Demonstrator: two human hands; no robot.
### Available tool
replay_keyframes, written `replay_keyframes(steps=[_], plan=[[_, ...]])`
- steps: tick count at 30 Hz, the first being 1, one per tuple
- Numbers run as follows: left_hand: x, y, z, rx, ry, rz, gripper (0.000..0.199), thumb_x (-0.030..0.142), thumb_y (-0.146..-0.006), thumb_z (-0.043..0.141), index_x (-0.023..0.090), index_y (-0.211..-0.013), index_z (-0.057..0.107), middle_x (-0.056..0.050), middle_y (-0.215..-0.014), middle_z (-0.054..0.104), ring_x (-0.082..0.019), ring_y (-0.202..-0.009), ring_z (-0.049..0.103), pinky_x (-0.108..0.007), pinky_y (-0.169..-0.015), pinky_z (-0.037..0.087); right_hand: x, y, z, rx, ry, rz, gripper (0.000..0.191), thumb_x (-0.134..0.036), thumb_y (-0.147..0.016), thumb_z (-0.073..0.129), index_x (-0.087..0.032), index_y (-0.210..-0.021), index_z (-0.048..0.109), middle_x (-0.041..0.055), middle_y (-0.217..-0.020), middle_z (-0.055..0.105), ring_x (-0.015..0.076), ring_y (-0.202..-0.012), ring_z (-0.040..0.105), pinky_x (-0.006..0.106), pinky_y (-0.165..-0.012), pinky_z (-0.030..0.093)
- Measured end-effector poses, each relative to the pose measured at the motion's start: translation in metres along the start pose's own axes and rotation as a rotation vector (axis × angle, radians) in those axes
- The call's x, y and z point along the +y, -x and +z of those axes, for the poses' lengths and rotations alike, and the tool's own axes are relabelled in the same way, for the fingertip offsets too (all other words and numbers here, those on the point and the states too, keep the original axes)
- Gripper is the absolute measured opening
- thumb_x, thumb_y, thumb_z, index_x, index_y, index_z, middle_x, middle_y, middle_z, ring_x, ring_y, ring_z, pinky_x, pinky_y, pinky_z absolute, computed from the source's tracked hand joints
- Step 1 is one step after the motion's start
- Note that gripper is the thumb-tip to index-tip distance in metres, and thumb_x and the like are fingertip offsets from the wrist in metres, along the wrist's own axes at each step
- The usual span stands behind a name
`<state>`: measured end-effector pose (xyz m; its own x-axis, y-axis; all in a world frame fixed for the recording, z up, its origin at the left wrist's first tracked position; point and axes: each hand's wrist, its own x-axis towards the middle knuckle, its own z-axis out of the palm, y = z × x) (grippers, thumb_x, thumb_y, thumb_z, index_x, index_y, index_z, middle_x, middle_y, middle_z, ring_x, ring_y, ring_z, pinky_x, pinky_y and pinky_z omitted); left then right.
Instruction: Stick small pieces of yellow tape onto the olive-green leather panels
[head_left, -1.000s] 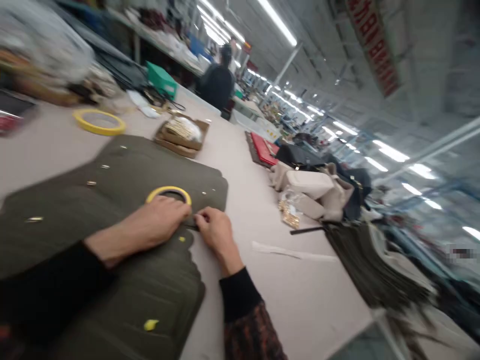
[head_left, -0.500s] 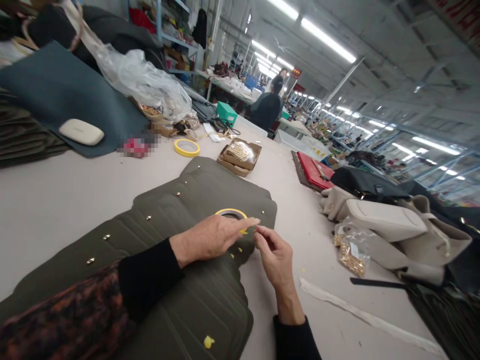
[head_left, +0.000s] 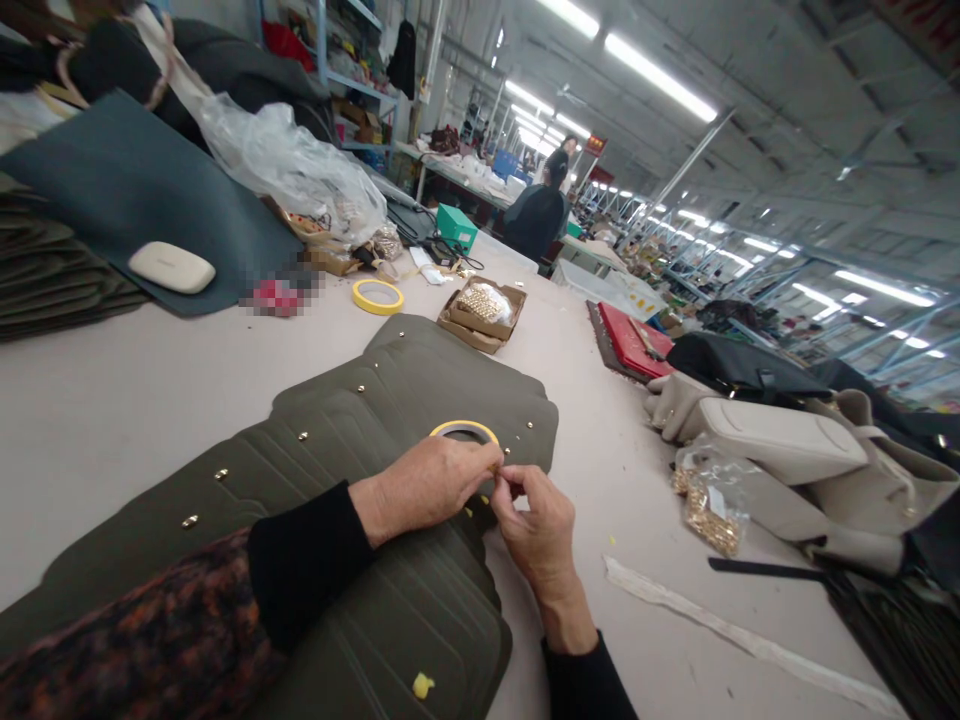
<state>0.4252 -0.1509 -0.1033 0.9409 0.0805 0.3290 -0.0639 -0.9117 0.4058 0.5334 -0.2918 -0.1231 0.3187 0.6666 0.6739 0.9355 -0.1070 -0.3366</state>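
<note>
Overlapping dark olive panels with small gold metal studs cover the table before me. My left hand reaches across them, its fingertips pinched together. A roll of yellow tape shows just behind that hand, partly covered by it. From the right, my right hand meets the left fingertips with its thumb and forefinger closed. Whatever lies between the fingers is too small and hidden to name. Tiny yellow scraps lie on the panels by the fingers, and a larger yellow scrap sits nearer me.
Beyond the panels are a second yellow tape roll and a cardboard box of gold pieces. At right lie beige bags, a plastic bag of gold hardware and a white strip. A person sits farther back.
My left fingers, stretched out before, have bent down into a pinch. My right hand has shifted slightly left and lower, so the fingertips of both hands now meet.
</note>
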Motion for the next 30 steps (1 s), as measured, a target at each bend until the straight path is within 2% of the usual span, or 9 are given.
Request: replay_keyframes(steps=[3, 6, 9, 11, 13, 15, 18, 22, 30], plan=[[0.000, -0.002, 0.001, 0.024, -0.037, -0.021, 0.009, 0.014, -0.090, 0.045, 0.018, -0.088, 0.052, 0.000, -0.079, 0.062, -0.016, -0.073, 0.060, -0.024, -0.064, 0.043, -0.007, -0.003, 0.002, -0.015, -0.085, 0.172, 0.011, -0.017, -0.079, 0.055, -0.017, -0.077, 0.066, 0.0004, -0.064, 0.065, 0.0115, -0.055, 0.058, 0.023, -0.057, 0.047], [0.003, -0.002, 0.002, 0.085, -0.092, -0.027, 0.011, 0.014, -0.091, 0.043, 0.017, -0.084, 0.052, -0.002, -0.077, 0.060, -0.016, -0.070, 0.058, -0.026, -0.062, 0.042, -0.007, -0.009, 0.005, -0.038, -0.328, 0.512, 0.013, -0.025, -0.078, 0.058, -0.017, -0.073, 0.066, -0.0011, -0.060, 0.063, 0.0112, -0.050, 0.056, 0.023, -0.051, 0.047], [0.008, 0.001, 0.001, 0.149, -0.129, -0.008, 0.012, 0.015, -0.091, 0.041, 0.017, -0.086, 0.052, -0.002, -0.080, 0.060, -0.017, -0.071, 0.058, -0.026, -0.062, 0.042, 0.008, -0.012, 0.008, 0.019, -0.548, 0.822, 0.019, -0.034, -0.073, 0.064, -0.015, -0.069, 0.064, -0.0025, -0.053, 0.059, 0.0110, -0.044, 0.053, 0.023, -0.045, 0.048], [0.009, 0.003, 0.001, 0.131, -0.153, -0.016, 0.012, 0.015, -0.092, 0.041, 0.018, -0.088, 0.053, -0.003, -0.081, 0.061, -0.017, -0.072, 0.059, -0.026, -0.062, 0.043, 0.022, -0.012, 0.008, 0.061, -0.593, 0.936, 0.024, -0.037, -0.069, 0.069, -0.014, -0.070, 0.065, -0.0016, -0.053, 0.059, 0.0114, -0.044, 0.053, 0.024, -0.043, 0.048], [0.010, 0.004, 0.002, 0.058, -0.186, -0.050, 0.011, 0.013, -0.091, 0.043, 0.018, -0.089, 0.053, -0.003, -0.081, 0.061, -0.017, -0.072, 0.060, -0.026, -0.061, 0.044, 0.033, -0.012, 0.006, 0.023, -0.582, 0.936, 0.028, -0.040, -0.068, 0.071, -0.013, -0.076, 0.068, 0.0006, -0.057, 0.062, 0.0119, -0.047, 0.055, 0.024, -0.044, 0.048], [0.008, 0.003, 0.003, -0.034, -0.216, -0.084, 0.009, 0.011, -0.090, 0.046, 0.017, -0.088, 0.053, -0.004, -0.081, 0.063, -0.019, -0.073, 0.061, -0.027, -0.061, 0.045, 0.037, -0.012, 0.006, -0.061, -0.515, 0.875, 0.031, -0.042, -0.071, 0.068, -0.012, -0.082, 0.070, 0.0014, -0.060, 0.064, 0.0121, -0.048, 0.055, 0.024, -0.046, 0.047], [0.006, 0.002, 0.005, -0.121, -0.235, -0.096, 0.008, 0.012, -0.089, 0.049, 0.017, -0.085, 0.054, -0.006, -0.080, 0.064, -0.022, -0.075, 0.063, -0.029, -0.060, 0.047, 0.035, -0.013, 0.009, -0.144, -0.318, 0.753, 0.031, -0.043, -0.077, 0.061, -0.014, -0.080, 0.072, 0.0017, -0.059, 0.065, 0.0142, -0.050, 0.057, 0.025, -0.048, 0.046], [0.004, 0.002, 0.009, -0.123, -0.245, -0.075, 0.009, 0.010, -0.087, 0.050, 0.016, -0.085, 0.056, -0.008, -0.080, 0.065, -0.023, -0.073, 0.063, -0.031, -0.058, 0.049, 0.029, -0.015, 0.017, -0.182, -0.048, 0.570, 0.026, -0.037, -0.079, 0.054, -0.018, -0.078, 0.072, 0.0047, -0.073, 0.073, 0.0183, -0.063, 0.065, 0.029, -0.062, 0.048], [0.004, 0.004, 0.014, -0.106, -0.255, -0.041, 0.008, 0.009, -0.085, 0.052, 0.016, -0.085, 0.055, -0.007, -0.078, 0.064, -0.024, -0.071, 0.062, -0.033, -0.057, 0.048, 0.029, -0.019, 0.023, -0.214, 0.171, 0.440, 0.025, -0.029, -0.083, 0.048, -0.018, -0.082, 0.069, 0.0056, -0.071, 0.071, 0.0188, -0.060, 0.064, 0.029, -0.061, 0.044]])
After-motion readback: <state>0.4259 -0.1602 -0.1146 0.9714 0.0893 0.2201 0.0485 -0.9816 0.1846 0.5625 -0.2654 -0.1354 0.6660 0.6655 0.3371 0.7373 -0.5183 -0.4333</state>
